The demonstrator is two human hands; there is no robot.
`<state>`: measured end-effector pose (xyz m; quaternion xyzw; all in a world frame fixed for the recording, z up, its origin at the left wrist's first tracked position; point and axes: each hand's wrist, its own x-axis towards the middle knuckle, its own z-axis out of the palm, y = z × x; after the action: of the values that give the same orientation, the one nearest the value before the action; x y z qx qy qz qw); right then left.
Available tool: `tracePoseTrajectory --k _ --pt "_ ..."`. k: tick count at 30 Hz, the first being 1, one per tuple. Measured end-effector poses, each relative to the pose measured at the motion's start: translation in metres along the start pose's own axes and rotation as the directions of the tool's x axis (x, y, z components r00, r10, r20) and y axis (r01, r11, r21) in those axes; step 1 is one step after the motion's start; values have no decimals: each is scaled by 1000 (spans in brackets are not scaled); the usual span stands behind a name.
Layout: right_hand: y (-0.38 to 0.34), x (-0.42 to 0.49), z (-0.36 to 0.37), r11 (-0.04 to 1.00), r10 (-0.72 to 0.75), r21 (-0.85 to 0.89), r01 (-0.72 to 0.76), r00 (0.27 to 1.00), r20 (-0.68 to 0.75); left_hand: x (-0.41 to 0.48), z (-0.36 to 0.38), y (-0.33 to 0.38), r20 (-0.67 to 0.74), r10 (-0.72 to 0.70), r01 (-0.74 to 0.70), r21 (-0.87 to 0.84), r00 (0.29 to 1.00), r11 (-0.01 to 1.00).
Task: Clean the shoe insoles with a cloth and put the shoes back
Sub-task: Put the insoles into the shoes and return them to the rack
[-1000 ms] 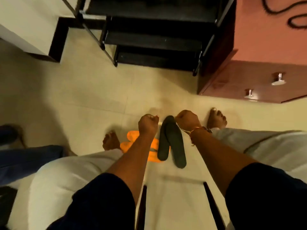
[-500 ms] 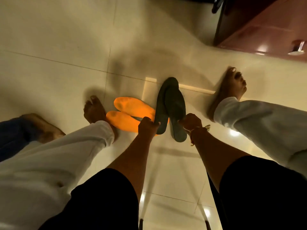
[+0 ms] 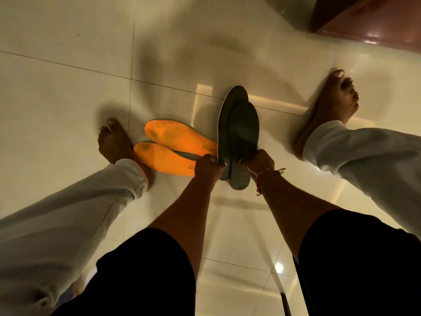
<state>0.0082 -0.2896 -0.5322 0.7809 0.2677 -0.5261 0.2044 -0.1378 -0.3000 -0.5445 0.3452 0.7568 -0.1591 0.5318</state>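
Black sleeves (image 3: 145, 270), pale trousers (image 3: 68, 213), wrist thread (image 3: 264, 176)

Left hand (image 3: 210, 166) hides heels of orange insoles (image 3: 177, 139).

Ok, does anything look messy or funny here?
Yes. The two orange insoles, gripped by the left hand, have dark grubby smudges near their toe ends, so they look dirty. The dark insoles in the right hand show no marks that I can make out. Nothing looks spilled or broken.
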Motion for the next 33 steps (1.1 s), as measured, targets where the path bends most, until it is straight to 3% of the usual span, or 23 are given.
tracePoseTrajectory --k 6,11,13,16,18,21,25,28,33 --pt "4 -18 -13 983 -76 168 70 997 30 -24 -15 9 -21 -41 36 -215 999 976" --pt "-8 -61 -53 883 -137 454 120 991 5 -73 -56 32 12 -156 133 -593 988 794" --pt "-21 -79 -73 815 -158 567 118 987 22 -93 -77 42 32 -104 97 -685 994 722" --pt "-40 -126 -109 618 -263 781 89 960 99 -127 -113 54 19 50 -23 -696 999 718" --pt "-46 -152 -127 538 -359 834 119 928 99 -144 -133 62 11 129 -78 -748 992 659" --pt "-54 -191 -149 383 -498 894 231 867 -11 -178 -162 78 -9 244 -132 -860 970 493" --pt "-62 -225 -172 162 -562 932 324 806 -183 -213 -192 105 -89 346 -206 -924 934 321" --pt "-67 -244 -191 77 -570 929 362 781 -257 -234 -210 127 -155 384 -262 -934 910 244" --pt "-86 -254 -225 11 -531 922 388 783 -323 -245 -242 173 -212 446 -334 -918 870 215"
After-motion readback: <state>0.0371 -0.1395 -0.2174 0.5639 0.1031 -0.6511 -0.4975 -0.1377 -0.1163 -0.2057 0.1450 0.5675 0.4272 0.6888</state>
